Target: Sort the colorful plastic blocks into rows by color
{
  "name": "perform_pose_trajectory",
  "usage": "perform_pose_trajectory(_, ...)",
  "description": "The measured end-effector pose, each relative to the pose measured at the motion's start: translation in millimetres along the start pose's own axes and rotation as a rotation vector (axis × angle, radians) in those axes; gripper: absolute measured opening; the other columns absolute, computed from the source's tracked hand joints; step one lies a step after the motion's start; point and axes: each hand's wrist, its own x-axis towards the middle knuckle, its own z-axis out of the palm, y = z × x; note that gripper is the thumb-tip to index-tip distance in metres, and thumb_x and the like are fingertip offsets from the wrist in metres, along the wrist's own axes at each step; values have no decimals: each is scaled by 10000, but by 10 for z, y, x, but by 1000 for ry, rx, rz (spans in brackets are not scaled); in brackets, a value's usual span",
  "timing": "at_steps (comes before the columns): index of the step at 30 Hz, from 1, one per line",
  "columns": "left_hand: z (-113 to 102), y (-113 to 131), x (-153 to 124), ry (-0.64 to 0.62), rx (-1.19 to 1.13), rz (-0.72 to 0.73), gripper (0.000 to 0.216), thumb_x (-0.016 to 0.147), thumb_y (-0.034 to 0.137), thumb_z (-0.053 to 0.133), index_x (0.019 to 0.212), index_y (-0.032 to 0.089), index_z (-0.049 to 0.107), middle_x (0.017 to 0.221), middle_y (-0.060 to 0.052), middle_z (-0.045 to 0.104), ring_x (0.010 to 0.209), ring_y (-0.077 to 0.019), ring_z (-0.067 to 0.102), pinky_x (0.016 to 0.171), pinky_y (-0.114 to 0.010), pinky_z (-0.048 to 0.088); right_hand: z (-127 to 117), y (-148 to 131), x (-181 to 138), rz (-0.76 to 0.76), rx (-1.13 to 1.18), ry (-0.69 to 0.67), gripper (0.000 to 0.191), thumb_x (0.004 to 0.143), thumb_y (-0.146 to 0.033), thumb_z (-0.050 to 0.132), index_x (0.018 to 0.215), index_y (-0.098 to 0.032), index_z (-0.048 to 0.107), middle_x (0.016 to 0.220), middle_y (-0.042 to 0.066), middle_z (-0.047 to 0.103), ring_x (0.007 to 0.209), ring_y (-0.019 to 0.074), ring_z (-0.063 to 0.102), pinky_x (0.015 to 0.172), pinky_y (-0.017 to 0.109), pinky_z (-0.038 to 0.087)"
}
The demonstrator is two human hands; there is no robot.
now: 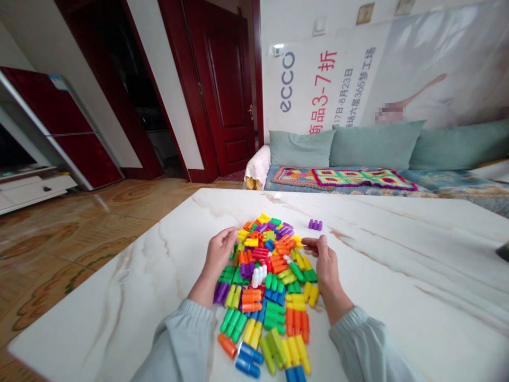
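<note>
A heap of colourful plastic bullet-shaped building blocks [274, 286] lies on the table between my hands. My left hand [217, 255] is at the heap's upper left edge, fingers stretched inward beside a yellow block [242, 234]. Across from it, my right hand [326, 261] reaches in from the right. Its fingertips meet a yellow block [297, 241], and the thumb stands apart from them. I see nothing held in either hand. A white block [259, 276] sits mid-heap; nearest me lie a single orange block [227, 346] and a blue block [249, 361].
A purple block [315, 225] lies apart, beyond my right hand. The white marbled table [397, 276] extends to both sides. Behind it stands a sofa with green cushions [376, 146]. A dark object [503, 252] is at the right edge.
</note>
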Motion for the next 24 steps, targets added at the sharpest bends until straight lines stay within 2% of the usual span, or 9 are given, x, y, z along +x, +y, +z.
perform_pose_trajectory(2,-39,23,3,12,46,-15,478,822,570,579,920,123,714,626,4,594,494,-92,448,474,-207,353,1,-6,-2,-2,-1,-1,802,817,-822,285,818,-162,741,878,131,746,776,247,656,765,386,488)
perform_pose_trajectory(4,-79,67,-3,-64,78,-53,434,795,544,612,835,125,716,582,4,581,507,-106,478,478,-209,355,2,-15,-4,-7,-3,0,805,815,-824,278,812,-165,741,874,130,746,772,246,657,757,383,487)
perform_pose_trajectory(8,-115,159,-34,-311,166,5,339,669,351,750,936,141,746,766,-51,705,673,-162,600,610,-243,461,2,-30,-8,-5,-12,3,811,812,-828,276,809,-166,744,871,129,748,777,248,658,756,383,489)
perform_pose_trajectory(10,-104,180,-54,-382,250,68,351,640,266,760,977,167,756,907,-67,735,741,-178,613,684,-269,486,1,-34,-11,-1,-9,3,817,808,-833,280,807,-162,746,871,131,747,779,248,658,761,385,492)
perform_pose_trajectory(13,-60,178,-82,-432,344,108,351,650,218,742,999,186,760,999,-72,744,810,-202,633,763,-299,495,1,-29,-13,-1,-3,5,818,807,-834,286,812,-158,746,873,133,746,776,247,657,765,386,494)
perform_pose_trajectory(16,-12,160,-97,-421,392,164,335,654,188,730,987,202,767,1012,-65,749,873,-223,650,828,-320,491,1,-18,-12,-6,-2,0,810,813,-827,289,816,-157,744,869,134,745,778,248,656,767,388,495)
perform_pose_trajectory(18,8,150,-99,-395,407,197,316,651,181,729,963,210,773,989,-57,752,838,-218,653,813,-319,494,1,-12,-9,-5,-3,-2,812,810,-831,287,807,-160,744,861,133,745,775,249,657,766,389,497)
perform_pose_trajectory(22,5,134,-87,-310,350,154,178,728,283,690,843,171,767,758,-48,732,651,-176,622,634,-270,475,6,-8,-5,-7,1,5,816,810,-832,282,804,-160,743,853,131,745,765,243,659,759,386,501)
perform_pose_trajectory(24,-16,119,-75,-264,316,113,235,767,368,661,801,153,748,587,-20,659,529,-151,562,518,-243,411,8,-3,-4,-14,3,5,812,815,-828,276,805,-162,741,850,129,744,761,241,660,759,384,499)
